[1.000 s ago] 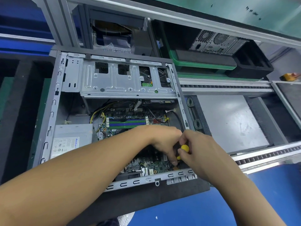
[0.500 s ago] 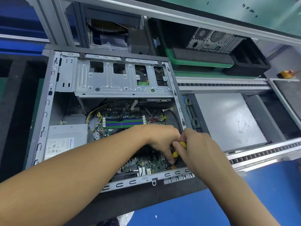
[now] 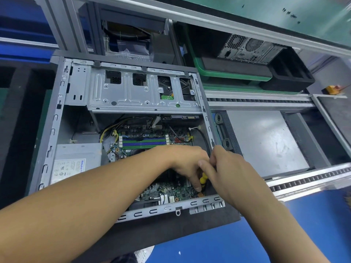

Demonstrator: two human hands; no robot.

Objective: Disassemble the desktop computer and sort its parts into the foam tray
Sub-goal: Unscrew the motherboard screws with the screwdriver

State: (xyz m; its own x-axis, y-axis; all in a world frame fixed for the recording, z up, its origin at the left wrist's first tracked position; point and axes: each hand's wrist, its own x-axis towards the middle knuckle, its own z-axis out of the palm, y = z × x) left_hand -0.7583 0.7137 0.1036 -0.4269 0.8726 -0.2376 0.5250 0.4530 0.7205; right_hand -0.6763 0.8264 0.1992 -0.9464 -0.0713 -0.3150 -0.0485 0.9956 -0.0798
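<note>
Desktop computer (image 3: 55,118): an open grey metal tower case. It lies on its side, open side up, on a black foam mat (image 3: 180,224) on the blue desk (image 3: 284,234), directly in front of the person.
Inside the case: a silver metal drive cage (image 3: 133,95) is at the far end. A grey metal power supply box (image 3: 76,160) with a white label is at the left. A green motherboard (image 3: 171,192) with blue and green memory slots (image 3: 144,141) covers the bottom.
Screwdriver (image 3: 203,178): a small tool with a yellow ribbed handle. It stands nearly upright over the near right corner of the motherboard, and its tip is hidden.
Right hand (image 3: 233,171): it reaches into the case from the right. Its grip is curled around the top of the screwdriver, with the thumb against the handle.
Left hand (image 3: 188,162): it comes across the motherboard from the left with the fingers bent downward. One fingertip touches the lower part of the yellow handle. I cannot tell if this grip pinches the tool or only touches it.
Foam tray (image 3: 22,103): black foam with deep cut-out compartments, just beside the case on the left.
Side panel (image 3: 264,141): a flat grey metal sheet that lies just beside the case on the right.
Far side: a green plastic crate (image 3: 228,77) stands behind the case. A second grey computer tower (image 3: 250,48) is in it or behind it, I cannot tell which. A black foam block (image 3: 292,74) with slots is beside the crate.
</note>
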